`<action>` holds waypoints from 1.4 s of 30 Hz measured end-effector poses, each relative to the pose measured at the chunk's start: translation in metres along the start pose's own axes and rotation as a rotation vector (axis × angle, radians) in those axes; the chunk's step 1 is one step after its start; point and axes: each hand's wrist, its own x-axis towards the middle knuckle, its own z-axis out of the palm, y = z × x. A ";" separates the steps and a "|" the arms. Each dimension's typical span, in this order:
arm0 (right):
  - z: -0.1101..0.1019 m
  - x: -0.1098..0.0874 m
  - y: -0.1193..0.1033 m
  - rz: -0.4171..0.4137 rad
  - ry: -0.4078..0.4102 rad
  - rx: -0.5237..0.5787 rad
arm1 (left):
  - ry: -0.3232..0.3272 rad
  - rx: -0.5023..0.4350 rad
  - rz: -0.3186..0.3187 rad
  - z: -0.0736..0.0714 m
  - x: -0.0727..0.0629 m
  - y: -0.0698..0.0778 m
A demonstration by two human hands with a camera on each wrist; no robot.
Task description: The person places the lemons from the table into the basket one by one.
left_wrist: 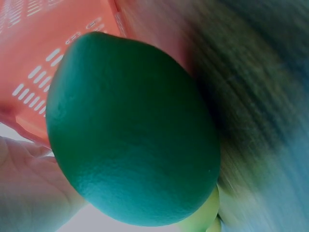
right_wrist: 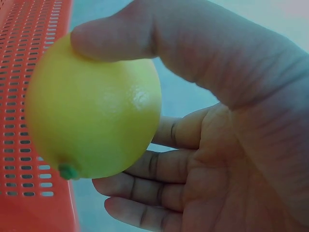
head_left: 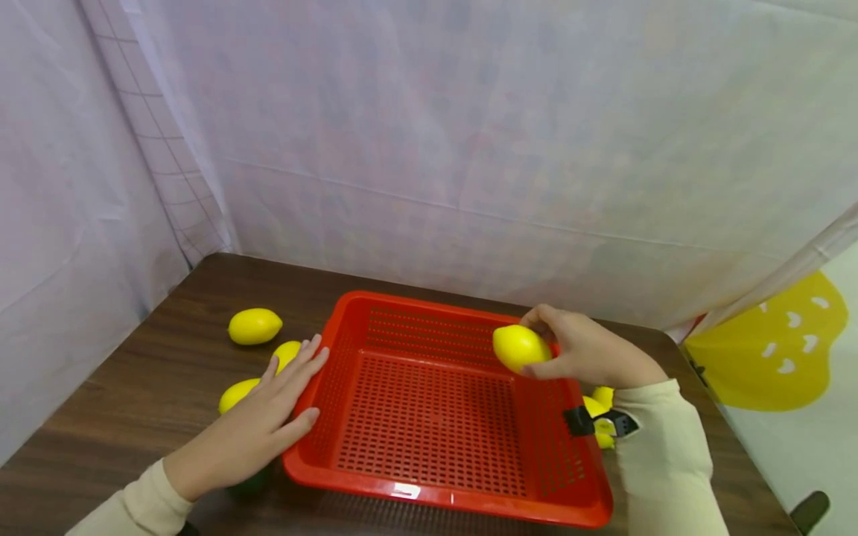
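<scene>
My right hand (head_left: pixel 583 348) pinches a yellow lemon (head_left: pixel 519 348) between thumb and fingers, over the right wall of a red plastic basket (head_left: pixel 429 428). In the right wrist view the lemon (right_wrist: pixel 94 108) shows a small green stem end, with the thumb along its top. My left hand (head_left: pixel 258 424) lies at the basket's left rim, its fingers extended. Close by the left wrist, a large dark green fruit (left_wrist: pixel 135 130) fills much of that wrist's view; in the head view the forearm mostly hides it.
Left of the basket, a lemon (head_left: pixel 255 326) lies on the dark wooden table (head_left: pixel 134 380); two more (head_left: pixel 236 394) are partly behind my left hand. Several yellow fruits (head_left: pixel 599 406) sit beyond the basket's right side, partly covered by my right wrist. A white curtain (head_left: pixel 429 149) hangs behind.
</scene>
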 end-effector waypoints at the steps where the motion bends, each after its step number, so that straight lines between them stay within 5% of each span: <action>1: 0.000 0.001 0.000 0.000 0.000 -0.005 | 0.000 0.002 -0.001 0.000 0.000 0.000; 20: -0.001 0.016 -0.011 -0.054 0.012 -0.066 | -0.010 0.005 -0.046 0.001 0.000 0.002; 42: 0.008 0.037 -0.024 -0.111 -0.019 -0.084 | -0.009 0.000 -0.021 0.002 0.001 0.006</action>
